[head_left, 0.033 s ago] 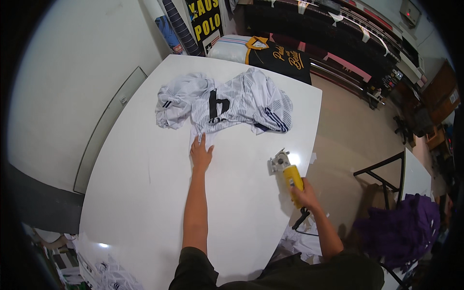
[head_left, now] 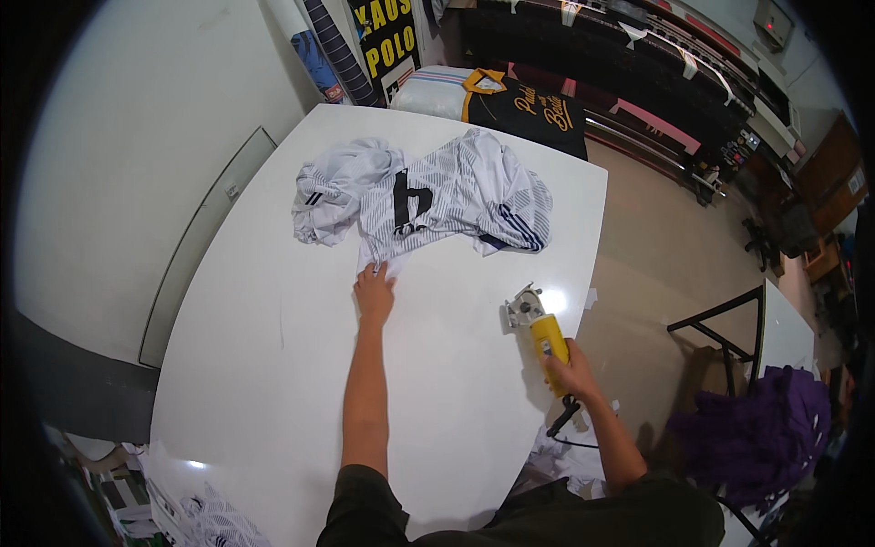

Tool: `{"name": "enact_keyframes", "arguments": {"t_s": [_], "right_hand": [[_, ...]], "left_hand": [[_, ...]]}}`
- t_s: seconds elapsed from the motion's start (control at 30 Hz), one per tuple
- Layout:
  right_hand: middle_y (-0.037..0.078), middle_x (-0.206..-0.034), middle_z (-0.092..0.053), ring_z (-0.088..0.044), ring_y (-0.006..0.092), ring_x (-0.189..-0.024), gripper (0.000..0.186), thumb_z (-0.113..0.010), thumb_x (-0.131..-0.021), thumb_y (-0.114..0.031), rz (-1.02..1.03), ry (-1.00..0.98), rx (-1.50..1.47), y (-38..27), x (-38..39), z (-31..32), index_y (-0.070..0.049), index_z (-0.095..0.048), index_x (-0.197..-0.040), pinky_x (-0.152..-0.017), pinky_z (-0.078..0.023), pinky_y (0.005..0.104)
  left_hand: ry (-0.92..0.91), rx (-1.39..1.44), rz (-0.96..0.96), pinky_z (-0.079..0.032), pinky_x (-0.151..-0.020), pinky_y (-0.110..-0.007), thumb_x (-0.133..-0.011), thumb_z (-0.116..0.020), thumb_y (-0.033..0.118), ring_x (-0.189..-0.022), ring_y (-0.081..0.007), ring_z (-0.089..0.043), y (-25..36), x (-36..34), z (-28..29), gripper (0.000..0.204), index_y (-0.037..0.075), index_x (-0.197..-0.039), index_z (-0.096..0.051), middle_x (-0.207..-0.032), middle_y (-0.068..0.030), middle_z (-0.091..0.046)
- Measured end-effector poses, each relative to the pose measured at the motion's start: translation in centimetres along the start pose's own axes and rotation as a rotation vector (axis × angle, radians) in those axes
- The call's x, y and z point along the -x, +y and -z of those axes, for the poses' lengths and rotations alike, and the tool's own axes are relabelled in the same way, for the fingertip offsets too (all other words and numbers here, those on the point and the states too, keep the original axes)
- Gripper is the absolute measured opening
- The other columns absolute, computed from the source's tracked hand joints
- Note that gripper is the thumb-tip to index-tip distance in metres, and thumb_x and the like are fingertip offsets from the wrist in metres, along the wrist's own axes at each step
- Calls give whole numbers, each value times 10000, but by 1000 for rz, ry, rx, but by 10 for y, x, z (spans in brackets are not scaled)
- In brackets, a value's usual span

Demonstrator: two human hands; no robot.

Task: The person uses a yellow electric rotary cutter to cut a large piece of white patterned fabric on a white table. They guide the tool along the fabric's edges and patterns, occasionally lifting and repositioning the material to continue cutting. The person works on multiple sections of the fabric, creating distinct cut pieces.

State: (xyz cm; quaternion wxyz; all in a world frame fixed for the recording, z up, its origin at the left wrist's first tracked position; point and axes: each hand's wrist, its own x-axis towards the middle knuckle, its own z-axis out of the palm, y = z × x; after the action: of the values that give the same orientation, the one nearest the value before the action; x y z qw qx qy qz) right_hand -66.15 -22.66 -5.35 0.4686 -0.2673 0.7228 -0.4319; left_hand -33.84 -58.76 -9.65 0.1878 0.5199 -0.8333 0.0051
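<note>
A white striped jersey [head_left: 447, 187] with a dark printed figure lies crumpled across the far part of the white table [head_left: 273, 401]. My left hand [head_left: 374, 294] reaches to its near edge, fingers drawn together on a thin white flap of the cloth. A yellow handheld electric cloth cutter [head_left: 550, 345] is in my right hand [head_left: 572, 372], near the table's right edge. Its metal head points away from me, apart from the jersey, and a black cord runs from its rear.
Beyond the table's far edge lie a black shirt with a yellow collar [head_left: 529, 108] and a wrapped bundle [head_left: 433, 93]. A large printer [head_left: 620, 68] stands behind. White cloth scraps [head_left: 565, 456] hang below the right edge; purple fabric [head_left: 752, 433] is piled farther right.
My left hand has come slightly toward me, its fingers closing on the jersey's edge, which has shifted a little with it. The cutter in my right hand has moved slightly left and nearer.
</note>
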Motion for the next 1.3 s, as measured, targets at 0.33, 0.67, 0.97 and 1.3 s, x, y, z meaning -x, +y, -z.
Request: {"name": "enact_keyframes", "arguments": {"t_s": [0.33, 0.67, 0.97, 1.3], "right_hand": [[136, -899, -625, -671, 208, -613, 348, -651, -974, -229, 95, 169, -272, -3, -30, -34, -15, -469, -1179, -501, -568, 365], [136, -867, -617, -673, 244, -580, 440, -645, -976, -375, 66, -129, -91, -52, -44, -11, -17, -469, -1162, -452, -552, 365], [268, -1023, -655, -703, 404, -925, 669, -644, -943, -482, 242, -38, 587, -70, -76, 39, 100, -514, -1248, -768, -593, 493], [144, -1367, -561, -587, 272, -1170, 844, -885, -797, -228, 1116, -684, 166, -73, 256, -175, -34, -428, -1479, -992, -480, 409]], "left_hand": [[-268, -96, 494, -460, -1028, -512, -962, -592, 43, -1130, -441, -572, -141, 404, 197, 214, 7, -1167, -641, -1120, -222, -643], [-157, -72, 967, -399, -1115, -572, -827, -813, 296, -1425, -426, -421, 61, 639, 297, 643, 51, -1370, -571, -1503, -221, -490], [232, -24, 1167, -472, -944, -500, -1043, -565, 168, -1079, -435, -614, 194, 623, 328, 318, -54, -1270, -584, -1131, -265, -659], [694, 477, 837, -428, -798, -206, -1076, -550, 226, -876, -76, -532, 226, 488, 625, 380, -101, -1266, -585, -950, -50, -637]]}}
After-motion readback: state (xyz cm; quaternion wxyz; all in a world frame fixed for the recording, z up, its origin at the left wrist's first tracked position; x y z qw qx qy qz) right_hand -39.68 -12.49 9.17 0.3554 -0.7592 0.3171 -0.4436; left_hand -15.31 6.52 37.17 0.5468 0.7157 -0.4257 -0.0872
